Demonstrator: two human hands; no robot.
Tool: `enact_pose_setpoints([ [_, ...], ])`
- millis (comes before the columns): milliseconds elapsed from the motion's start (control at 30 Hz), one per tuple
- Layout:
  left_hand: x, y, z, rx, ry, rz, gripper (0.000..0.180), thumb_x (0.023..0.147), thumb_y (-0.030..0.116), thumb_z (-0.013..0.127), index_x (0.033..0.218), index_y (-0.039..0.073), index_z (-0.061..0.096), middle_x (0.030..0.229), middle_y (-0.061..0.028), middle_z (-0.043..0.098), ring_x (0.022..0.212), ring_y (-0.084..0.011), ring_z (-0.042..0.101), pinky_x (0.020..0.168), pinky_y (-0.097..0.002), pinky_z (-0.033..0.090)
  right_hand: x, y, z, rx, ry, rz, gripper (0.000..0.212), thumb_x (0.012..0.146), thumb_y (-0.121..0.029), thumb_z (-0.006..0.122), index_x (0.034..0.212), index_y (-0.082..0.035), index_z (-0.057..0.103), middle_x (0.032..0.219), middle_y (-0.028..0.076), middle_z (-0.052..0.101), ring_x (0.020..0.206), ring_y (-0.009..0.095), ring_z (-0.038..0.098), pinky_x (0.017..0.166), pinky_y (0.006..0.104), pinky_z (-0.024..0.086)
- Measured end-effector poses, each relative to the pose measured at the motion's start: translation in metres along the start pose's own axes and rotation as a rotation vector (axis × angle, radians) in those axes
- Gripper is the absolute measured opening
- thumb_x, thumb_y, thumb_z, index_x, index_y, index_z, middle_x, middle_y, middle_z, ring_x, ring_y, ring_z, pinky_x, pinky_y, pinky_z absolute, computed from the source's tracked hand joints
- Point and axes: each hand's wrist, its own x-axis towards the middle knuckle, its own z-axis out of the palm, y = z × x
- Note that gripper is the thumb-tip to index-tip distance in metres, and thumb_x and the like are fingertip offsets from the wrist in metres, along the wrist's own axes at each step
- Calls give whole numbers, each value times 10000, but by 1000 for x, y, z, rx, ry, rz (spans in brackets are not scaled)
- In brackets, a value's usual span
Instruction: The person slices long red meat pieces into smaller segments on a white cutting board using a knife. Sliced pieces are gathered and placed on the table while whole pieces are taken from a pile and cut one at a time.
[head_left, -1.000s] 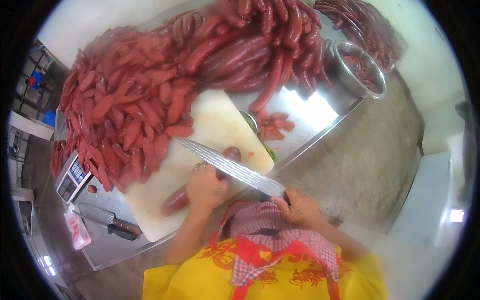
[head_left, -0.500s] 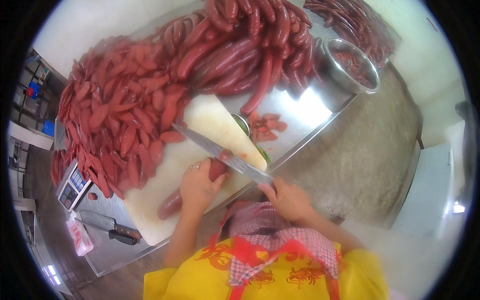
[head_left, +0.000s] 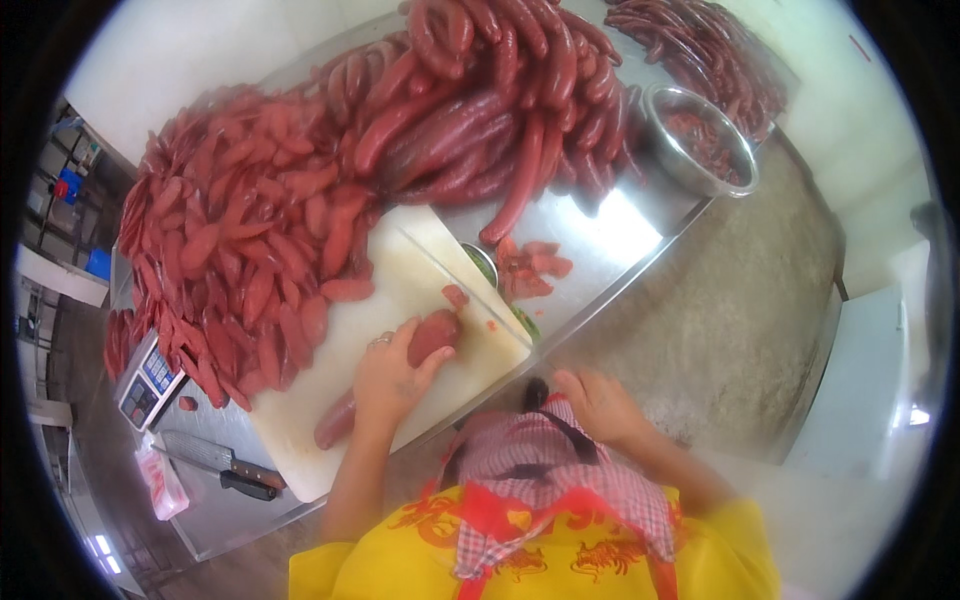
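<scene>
On the white cutting board [head_left: 300, 425], my left hand [head_left: 393, 375] is closed over a thick dark-red sausage [head_left: 434, 338], pressing it down. The sausage's lower end shows below my wrist. A small cut end piece [head_left: 455, 295] lies just beyond its upper tip. At the board's right corner my right hand [head_left: 603, 405] is closed round the handle of a knife [head_left: 470, 287]. Its blade shows nearly edge-on as a thin line across the board, to the right of the sausage and apart from it. My fingers hide the handle.
A big heap of sliced sausage [head_left: 240, 240] covers the left; whole sausages [head_left: 470, 130] pile up behind. Red scraps [head_left: 535, 268] lie right of the board. A steel bowl [head_left: 740, 185] stands far right. Two other knives [head_left: 235, 470] and a scale [head_left: 145, 390] are at left.
My right hand has shifted slightly right and down, taking the knife off the sausage and turning its blade edge-on. A cut end piece now lies apart from the sausage. My left hand has barely moved.
</scene>
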Motion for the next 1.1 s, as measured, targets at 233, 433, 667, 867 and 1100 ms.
enact_pose_setpoints([
  [233,4,0,-7,-27,-86,-36,561,810,477,688,1181,65,598,959,-232,645,929,-416,604,807,-475,481,-52,6,-10,-174,-47,-28,547,970,-527,453,972,1,594,789,280,648,717,489,625,646,523,513],
  [433,-1,2,-1,8,-18,-15,550,812,474,685,1194,90,591,942,-208,641,912,-400,605,786,-463,488,-27,-17,21,-59,-123,127,564,989,-523,403,966,7,595,841,310,637,843,487,622,740,539,497],
  [667,-10,3,8,106,101,89,605,786,516,707,1195,81,608,899,-191,642,854,-373,624,736,-441,508,6,-20,18,113,-271,118,683,1009,-534,319,883,52,646,834,330,618,828,492,612,753,496,488],
  [867,-9,-8,5,68,67,75,597,777,529,710,1204,123,612,901,-179,637,849,-363,625,732,-439,507,-13,7,-4,152,-310,227,796,979,-622,277,837,75,632,742,289,606,755,433,608,742,451,481],
  [1100,-37,-19,-24,106,47,157,601,734,494,761,1179,117,617,894,-154,637,832,-351,621,727,-423,507,-2,42,-44,121,-143,304,776,949,-660,335,866,46,648,804,277,622,825,407,624,795,435,474],
])
